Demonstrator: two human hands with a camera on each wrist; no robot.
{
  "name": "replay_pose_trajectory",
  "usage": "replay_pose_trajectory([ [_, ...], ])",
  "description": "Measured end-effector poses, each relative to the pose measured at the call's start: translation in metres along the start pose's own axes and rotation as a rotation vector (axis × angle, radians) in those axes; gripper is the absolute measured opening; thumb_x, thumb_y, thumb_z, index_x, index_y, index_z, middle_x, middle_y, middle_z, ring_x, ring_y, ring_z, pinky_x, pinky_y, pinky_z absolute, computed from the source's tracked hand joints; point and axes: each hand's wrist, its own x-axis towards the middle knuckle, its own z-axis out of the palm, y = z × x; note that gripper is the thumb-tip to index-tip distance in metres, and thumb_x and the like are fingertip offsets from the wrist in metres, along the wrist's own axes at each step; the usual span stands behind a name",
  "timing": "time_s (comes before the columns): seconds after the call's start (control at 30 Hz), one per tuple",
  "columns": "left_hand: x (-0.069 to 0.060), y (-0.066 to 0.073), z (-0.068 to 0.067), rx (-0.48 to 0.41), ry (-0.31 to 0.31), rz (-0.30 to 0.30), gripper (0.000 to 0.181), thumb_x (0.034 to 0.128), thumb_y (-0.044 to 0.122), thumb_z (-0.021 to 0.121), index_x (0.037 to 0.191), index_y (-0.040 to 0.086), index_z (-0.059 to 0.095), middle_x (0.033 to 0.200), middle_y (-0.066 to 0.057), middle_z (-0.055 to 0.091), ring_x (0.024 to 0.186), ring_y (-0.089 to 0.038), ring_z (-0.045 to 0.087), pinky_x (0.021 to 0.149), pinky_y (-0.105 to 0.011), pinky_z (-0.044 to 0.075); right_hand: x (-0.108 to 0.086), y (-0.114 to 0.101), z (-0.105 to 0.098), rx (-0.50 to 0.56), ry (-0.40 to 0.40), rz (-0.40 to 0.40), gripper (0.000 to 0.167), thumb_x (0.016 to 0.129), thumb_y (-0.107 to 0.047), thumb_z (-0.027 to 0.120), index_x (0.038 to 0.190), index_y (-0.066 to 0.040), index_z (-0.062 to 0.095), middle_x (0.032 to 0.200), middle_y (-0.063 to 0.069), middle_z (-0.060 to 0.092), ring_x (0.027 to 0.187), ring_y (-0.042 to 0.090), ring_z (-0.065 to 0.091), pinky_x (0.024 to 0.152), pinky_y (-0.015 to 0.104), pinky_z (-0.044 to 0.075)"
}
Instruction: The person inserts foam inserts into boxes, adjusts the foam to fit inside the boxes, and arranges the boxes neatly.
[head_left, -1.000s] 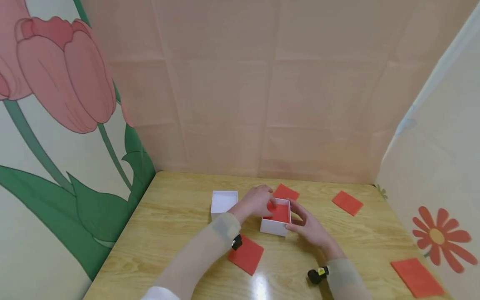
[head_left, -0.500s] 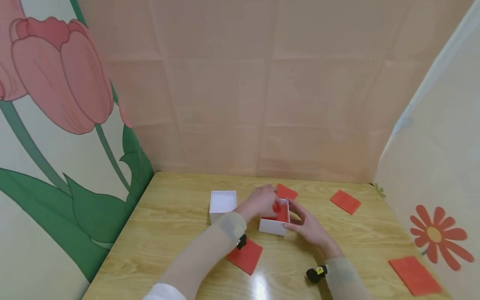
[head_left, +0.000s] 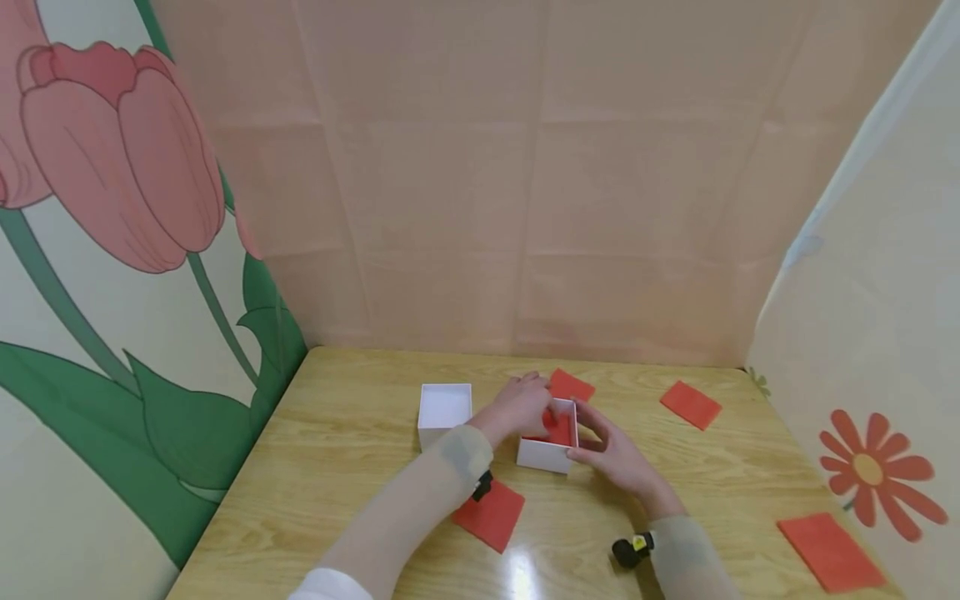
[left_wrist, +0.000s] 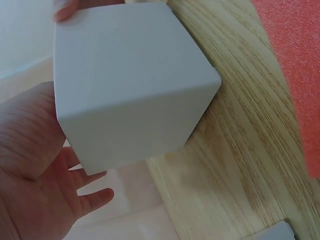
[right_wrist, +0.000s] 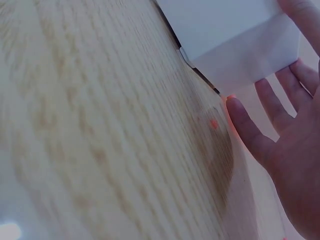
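A small white box point(head_left: 543, 456) stands on the table with its top uncovered, and a red foam sheet point(head_left: 558, 431) shows inside. From the left, my left hand point(head_left: 521, 404) reaches over the rim with fingertips down in the box; they are hidden there. Some of its fingers stretch loosely past the box in the left wrist view. My right hand point(head_left: 618, 454) holds the box's right side, thumb near the front corner and fingers toward the back. The right wrist view shows these fingers point(right_wrist: 272, 102) against the white wall.
A second open white box or lid point(head_left: 446, 407) sits to the left, partly behind my left forearm. Loose red foam sheets lie behind the box point(head_left: 572, 386), at the back right point(head_left: 691, 405), at the right edge point(head_left: 831, 552) and under my left wrist point(head_left: 491, 517).
My left fingers have moved slightly right and down into the box over the red foam sheet. The right hand keeps its hold on the box.
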Motion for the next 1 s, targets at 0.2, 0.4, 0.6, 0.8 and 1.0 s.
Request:
replay_pose_trajectory([
  [0.2,-0.002,-0.001,-0.001,0.006,-0.001,-0.011,0.021,0.0938,0.035,0.085,0.115,0.038,0.083,0.161,-0.003,0.052,0.152,-0.026,0.037,0.122,-0.05,0.036,0.0,0.001,0.001,0.003,-0.001,0.014,0.089,0.097,-0.036,0.082,0.169,-0.035,0.029,0.172,0.01,0.033,0.149,0.05,0.042,0.117,0.067,0.039],
  [0.4,-0.003,-0.002,0.0,0.032,0.015,-0.03,0.013,0.0935,0.034,0.084,0.106,0.036,0.084,0.16,0.0,0.052,0.152,-0.027,0.038,0.121,-0.049,0.036,0.001,0.004,0.001,-0.001,-0.003,0.009,0.091,0.097,-0.036,0.082,0.17,-0.035,0.028,0.172,0.01,0.032,0.149,0.05,0.043,0.117,0.067,0.038],
  [0.6,-0.005,-0.004,-0.002,0.067,0.022,-0.037,0.005,0.0907,0.034,0.085,0.095,0.036,0.084,0.157,0.003,0.054,0.15,-0.026,0.04,0.12,-0.047,0.038,0.003,0.005,0.001,0.006,-0.004,0.01,0.092,0.096,-0.035,0.083,0.17,-0.034,0.028,0.172,0.01,0.033,0.148,0.051,0.042,0.117,0.065,0.04],
  [0.8,-0.014,-0.013,-0.009,-0.01,0.095,0.007,0.017,0.0958,0.039,0.079,0.111,0.035,0.085,0.154,-0.002,0.058,0.148,-0.023,0.044,0.121,-0.041,0.039,0.005,0.006,0.002,-0.007,-0.004,-0.004,0.092,0.095,-0.035,0.083,0.17,-0.032,0.029,0.171,0.011,0.035,0.149,0.051,0.041,0.115,0.064,0.042],
  [1.0,-0.043,-0.024,-0.019,-0.167,0.188,0.011,0.024,0.1,0.04,0.075,0.119,0.029,0.083,0.16,0.0,0.053,0.152,-0.023,0.041,0.123,-0.044,0.038,0.004,0.005,0.001,-0.014,0.009,-0.009,0.093,0.096,-0.035,0.083,0.17,-0.03,0.028,0.17,0.011,0.036,0.15,0.049,0.041,0.115,0.064,0.042],
])
